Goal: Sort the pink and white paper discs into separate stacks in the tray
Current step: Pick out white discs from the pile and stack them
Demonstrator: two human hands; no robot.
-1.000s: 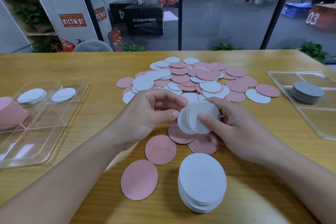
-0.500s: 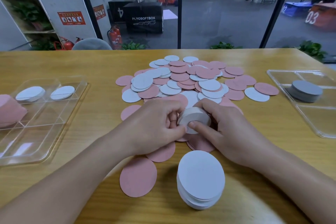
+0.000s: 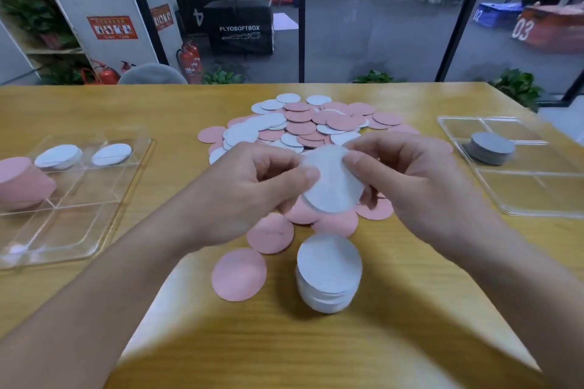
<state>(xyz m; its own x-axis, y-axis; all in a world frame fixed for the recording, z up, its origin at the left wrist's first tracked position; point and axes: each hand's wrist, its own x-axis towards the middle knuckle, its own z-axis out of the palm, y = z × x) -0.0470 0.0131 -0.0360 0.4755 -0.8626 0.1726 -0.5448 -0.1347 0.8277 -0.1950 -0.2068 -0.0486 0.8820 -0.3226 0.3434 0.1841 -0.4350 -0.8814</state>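
Head view, both hands (image 3: 331, 180) lifted white discs (image 3: 333, 183) higher off table (image 3: 410, 309)

I see my left hand (image 3: 249, 193) and right hand (image 3: 407, 180) pinching white discs (image 3: 331, 186). Below that grip lie plain pink discs (image 3: 238, 275) and a white stack (image 3: 328, 271); beyond it, a mixed pink and white heap (image 3: 303, 126). The table (image 3: 316, 341) is yellow wood grain.

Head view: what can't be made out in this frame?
- White discs held by the left hand and right hand: count blurred, edges covered by fingers.
- Pink stack: cut off by the left edge.
- Mixed pile: near part hidden behind both hands.
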